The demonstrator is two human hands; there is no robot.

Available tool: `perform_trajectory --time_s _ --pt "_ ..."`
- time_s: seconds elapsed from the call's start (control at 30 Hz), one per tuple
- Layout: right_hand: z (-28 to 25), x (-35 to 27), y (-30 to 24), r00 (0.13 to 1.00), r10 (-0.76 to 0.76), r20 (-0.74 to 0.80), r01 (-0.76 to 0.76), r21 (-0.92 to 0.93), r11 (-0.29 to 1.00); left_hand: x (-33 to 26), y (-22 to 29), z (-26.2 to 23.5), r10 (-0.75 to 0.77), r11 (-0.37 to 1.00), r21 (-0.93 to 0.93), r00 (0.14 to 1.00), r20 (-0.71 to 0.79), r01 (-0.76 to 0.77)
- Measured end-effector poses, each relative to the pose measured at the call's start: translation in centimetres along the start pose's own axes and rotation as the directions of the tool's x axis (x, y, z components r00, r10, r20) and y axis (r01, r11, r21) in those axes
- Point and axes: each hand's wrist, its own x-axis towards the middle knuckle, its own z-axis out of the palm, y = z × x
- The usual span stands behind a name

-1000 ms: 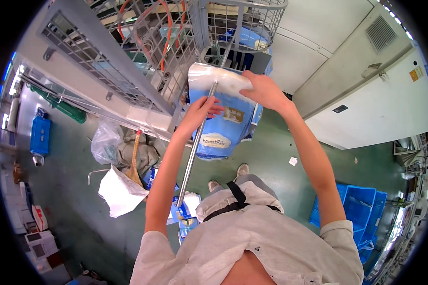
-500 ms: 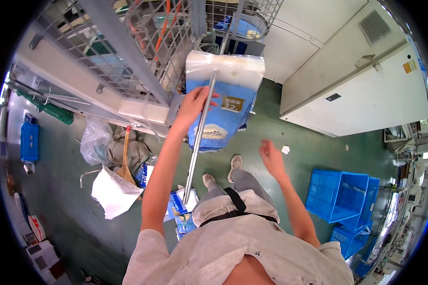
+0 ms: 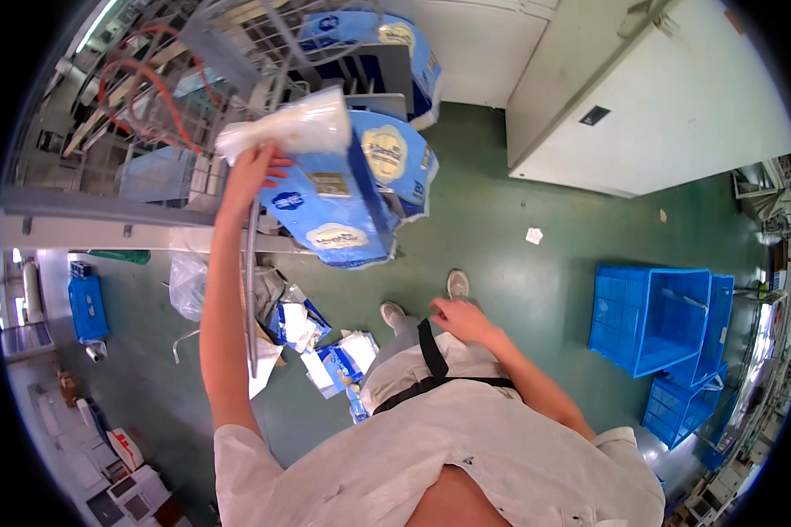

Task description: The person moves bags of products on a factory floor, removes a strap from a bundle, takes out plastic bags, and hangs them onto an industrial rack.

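My left hand (image 3: 253, 176) wraps round a metal rod (image 3: 252, 299) beside a thick stack of blue plastic bags (image 3: 321, 206). Its fingers reach past the rod onto the stack's face, just under the clear, whitish folded top. The hand hides where rod and stack meet. The rod's free end points down toward me. Close behind stands another blue bag stack (image 3: 388, 154) with pale oval labels. Near my waist, my right hand (image 3: 461, 319) hangs with loosely bent fingers and nothing visible in it.
A wire-mesh guard (image 3: 237, 53) stands far left. To the right are a pale cabinet (image 3: 624, 105) and blue crates (image 3: 646, 321). Crumpled blue-and-white bags (image 3: 334, 364) and a clear plastic bag (image 3: 187, 285) lie on the green floor, left of my feet.
My left hand, the rod and the front bag stack have swung left, uncovering the stack behind. My right hand has drawn in toward my waist, and the view has shifted.
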Motion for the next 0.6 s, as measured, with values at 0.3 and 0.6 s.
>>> perform_trajectory --time_s 0.3,0.6 --pt "-6.5 -2.0 10.2 0.989 -0.066 0.135 0.08 -0.1 0.992 -5.6 1.1 2.7 0.077 0.732 0.644 0.913 -0.402 0.221" --pt "-10.6 -3.8 13.3 0.999 -0.031 0.006 0.032 -0.261 0.965 -26.5 -7.1 7.5 0.452 0.747 0.642 0.578 -0.679 0.17"
